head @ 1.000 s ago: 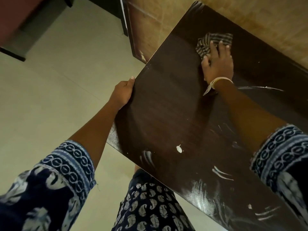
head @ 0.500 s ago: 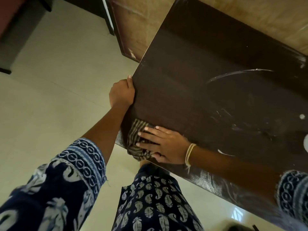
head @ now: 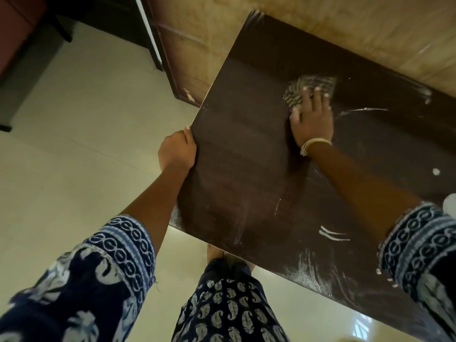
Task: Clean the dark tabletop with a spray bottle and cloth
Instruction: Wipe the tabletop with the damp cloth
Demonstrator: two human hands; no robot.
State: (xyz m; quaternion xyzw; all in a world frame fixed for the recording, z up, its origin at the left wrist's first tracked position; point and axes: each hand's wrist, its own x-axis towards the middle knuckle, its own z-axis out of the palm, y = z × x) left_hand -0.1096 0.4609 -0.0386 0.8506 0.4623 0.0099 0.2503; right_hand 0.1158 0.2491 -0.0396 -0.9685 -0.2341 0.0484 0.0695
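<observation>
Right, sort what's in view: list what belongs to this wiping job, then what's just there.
Job:
- striped cloth, pressed flat under the right hand
- dark tabletop, white smears still along its near edge
- left hand, gripping the tabletop's left edge

Just there:
- wooden door behind the table
- tiled floor
- white round object at the right edge, cut off; cannot tell what it is

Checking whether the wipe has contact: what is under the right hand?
Under the right hand lies the striped cloth, pressed flat on the dark tabletop. The cloth's far part shows beyond the fingers; whatever lies beneath the palm and cloth is covered.
</observation>
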